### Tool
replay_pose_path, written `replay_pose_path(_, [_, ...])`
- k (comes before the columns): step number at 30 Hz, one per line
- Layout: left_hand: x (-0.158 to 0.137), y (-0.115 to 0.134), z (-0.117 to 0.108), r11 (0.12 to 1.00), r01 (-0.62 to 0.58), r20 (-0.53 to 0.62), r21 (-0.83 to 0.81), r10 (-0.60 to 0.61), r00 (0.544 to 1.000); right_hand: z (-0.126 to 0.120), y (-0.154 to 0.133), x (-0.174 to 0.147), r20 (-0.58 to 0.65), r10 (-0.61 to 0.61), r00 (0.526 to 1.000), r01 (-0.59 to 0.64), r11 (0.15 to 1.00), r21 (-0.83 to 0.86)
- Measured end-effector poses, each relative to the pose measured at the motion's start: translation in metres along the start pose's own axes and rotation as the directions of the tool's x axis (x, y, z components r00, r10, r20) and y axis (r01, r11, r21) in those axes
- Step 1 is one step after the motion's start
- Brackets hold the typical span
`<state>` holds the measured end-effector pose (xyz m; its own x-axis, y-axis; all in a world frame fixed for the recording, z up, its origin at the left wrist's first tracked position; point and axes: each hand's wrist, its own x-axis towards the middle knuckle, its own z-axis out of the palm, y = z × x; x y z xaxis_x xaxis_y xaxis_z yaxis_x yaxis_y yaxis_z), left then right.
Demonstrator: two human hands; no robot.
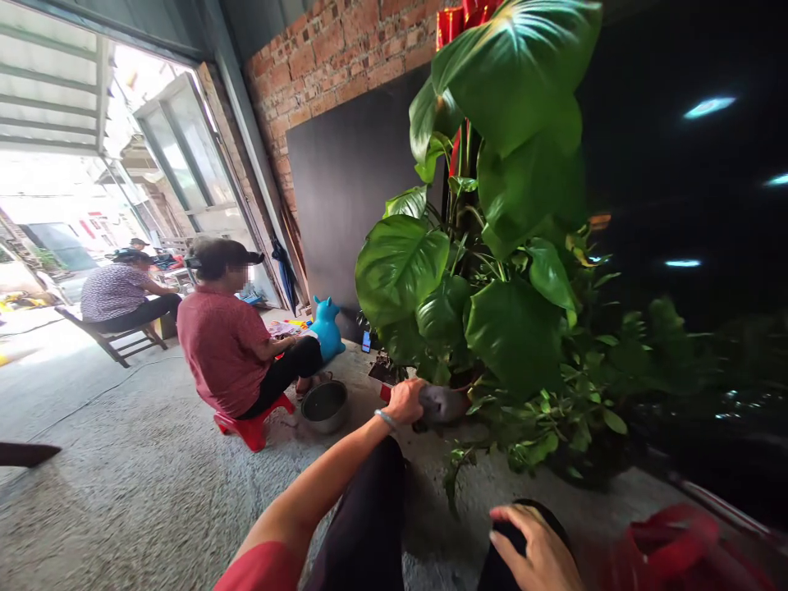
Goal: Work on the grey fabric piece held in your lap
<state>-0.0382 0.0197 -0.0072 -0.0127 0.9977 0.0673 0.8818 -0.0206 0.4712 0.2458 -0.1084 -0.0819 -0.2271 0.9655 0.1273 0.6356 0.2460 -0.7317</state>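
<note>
My left hand (406, 400), with a pale bracelet at the wrist, reaches forward to the base of a big leafy potted plant (403, 263). Its fingers are closed on a grey cloth (444, 405), which lies against the pot; leaves hide most of the pot. Over my right knee, my right hand (535, 548) is held with its fingers apart and nothing in it. Small-leaved greenery (542, 419) spreads low to the right of the pot.
A person in a red shirt (225, 353) sits on a red stool (262, 427) to the left, near a metal basin (326, 406) and a blue animal-shaped toy (328, 328). Another person (120, 291) sits farther back. A red bag (677, 546) lies at right.
</note>
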Motion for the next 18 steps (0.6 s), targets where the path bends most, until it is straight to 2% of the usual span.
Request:
replay_pose_path(2, [-0.015,-0.014,-0.003,0.998,-0.066,-0.009,-0.025,0.066,0.998,0.0,0.02,-0.002,-0.014,0.008,1.0,-0.009,0.998,-0.061])
replay_pose_path(5, [-0.023,-0.02,-0.025,0.991,-0.116,-0.131,-0.061,0.107,0.986,-0.012,0.049,0.008,-0.12,0.02,0.993,-0.038,0.988,-0.149])
replay_pose_path(8, [-0.005,-0.011,-0.041,0.989,-0.128,-0.3,-0.068,0.102,0.949,-0.015,0.076,0.026,-0.128,0.063,0.99,-0.088,0.976,-0.199])
replay_pose_path(10, [0.014,-0.003,-0.035,0.992,-0.117,-0.381,-0.056,0.088,0.92,-0.007,0.089,0.035,-0.082,0.125,0.989,-0.14,0.966,-0.217])
replay_pose_path(11, [0.022,-0.001,-0.027,0.995,-0.092,-0.38,-0.041,0.07,0.922,-0.001,0.092,0.038,-0.054,0.162,0.985,-0.17,0.955,-0.243])
replay_pose_path(13, [0.033,-0.002,-0.003,1.0,0.012,-0.284,-0.003,-0.013,0.959,0.01,0.094,0.042,-0.007,0.25,0.968,-0.237,0.907,-0.348])
replay_pose_path(15, [0.033,-0.011,0.023,0.991,0.133,-0.12,0.028,-0.129,0.984,0.017,0.09,0.044,0.02,0.35,0.937,-0.299,0.827,-0.475])
replay_pose_path(18, [0.018,-0.035,0.046,0.976,0.213,0.048,-0.035,-0.211,0.976,0.015,0.086,0.043,0.014,0.416,0.909,-0.337,0.756,-0.562])
